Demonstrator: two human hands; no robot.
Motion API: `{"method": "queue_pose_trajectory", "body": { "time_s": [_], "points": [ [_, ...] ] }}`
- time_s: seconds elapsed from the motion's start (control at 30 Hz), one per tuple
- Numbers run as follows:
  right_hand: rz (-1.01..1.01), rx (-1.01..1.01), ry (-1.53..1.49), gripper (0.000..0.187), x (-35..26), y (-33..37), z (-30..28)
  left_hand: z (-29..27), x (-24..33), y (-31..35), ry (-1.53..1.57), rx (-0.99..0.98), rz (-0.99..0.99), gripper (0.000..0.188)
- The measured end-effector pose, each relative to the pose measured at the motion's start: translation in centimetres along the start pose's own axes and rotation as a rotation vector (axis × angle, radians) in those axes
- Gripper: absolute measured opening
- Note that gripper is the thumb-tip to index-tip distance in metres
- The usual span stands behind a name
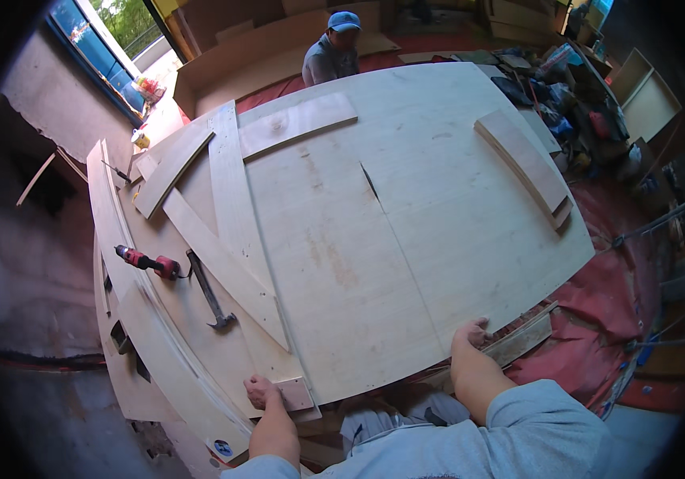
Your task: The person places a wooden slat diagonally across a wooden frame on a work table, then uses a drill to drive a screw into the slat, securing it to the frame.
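Sheet (342, 263) lies mid-view, near edge before the person. Right hand (472, 331) curled at that edge; left hand (261, 392) at small block (297, 394), near-left corner. Either grip clamped or not: cannot tell. Hammer (210, 295), drill (147, 262) left of sheet.

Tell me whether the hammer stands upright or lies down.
Lying down: the hammer rests with its handle stretched along the wooden board.
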State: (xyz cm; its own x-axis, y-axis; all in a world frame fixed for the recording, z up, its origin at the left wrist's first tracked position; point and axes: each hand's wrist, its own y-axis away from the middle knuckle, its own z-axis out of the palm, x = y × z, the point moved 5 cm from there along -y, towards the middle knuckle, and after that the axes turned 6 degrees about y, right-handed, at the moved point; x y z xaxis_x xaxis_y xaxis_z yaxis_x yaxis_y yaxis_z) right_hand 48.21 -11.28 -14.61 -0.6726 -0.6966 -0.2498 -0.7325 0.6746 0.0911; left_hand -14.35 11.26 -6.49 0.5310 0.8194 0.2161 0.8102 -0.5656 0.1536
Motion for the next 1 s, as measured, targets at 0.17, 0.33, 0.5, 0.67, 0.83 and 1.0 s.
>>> {"method": "queue_pose_trajectory", "body": {
  "time_s": [0.17,0.33,0.5,0.67,0.83,1.0],
  "points": [
    [-0.025,0.125,0.051,0.079,0.4,-0.6,1.0,0.0,0.6,0.2,0.010,0.043,0.031,0.031],
    [-0.017,0.052,0.092,0.076,0.4,-1.1,1.9,0.2,-0.4,-0.1,-0.019,0.045,0.004,0.032],
    [-0.005,-0.003,-0.009,0.074,-0.3,0.3,-0.4,-0.5,0.6,0.6,-0.022,0.050,0.016,0.031],
    [-0.053,0.126,0.117,0.071,-0.3,-0.6,0.4,-0.4,0.8,0.9,-0.009,0.040,-0.016,0.031],
    [-0.129,-0.110,0.064,0.073,-0.9,1.6,1.8,0.6,-0.9,-2.6,0.003,0.153,-0.045,0.031],
    [-0.055,-0.048,0.068,0.078,-1.4,1.1,-1.2,1.3,-1.8,-0.7,0.031,0.108,-0.007,0.028]
  ]
}}
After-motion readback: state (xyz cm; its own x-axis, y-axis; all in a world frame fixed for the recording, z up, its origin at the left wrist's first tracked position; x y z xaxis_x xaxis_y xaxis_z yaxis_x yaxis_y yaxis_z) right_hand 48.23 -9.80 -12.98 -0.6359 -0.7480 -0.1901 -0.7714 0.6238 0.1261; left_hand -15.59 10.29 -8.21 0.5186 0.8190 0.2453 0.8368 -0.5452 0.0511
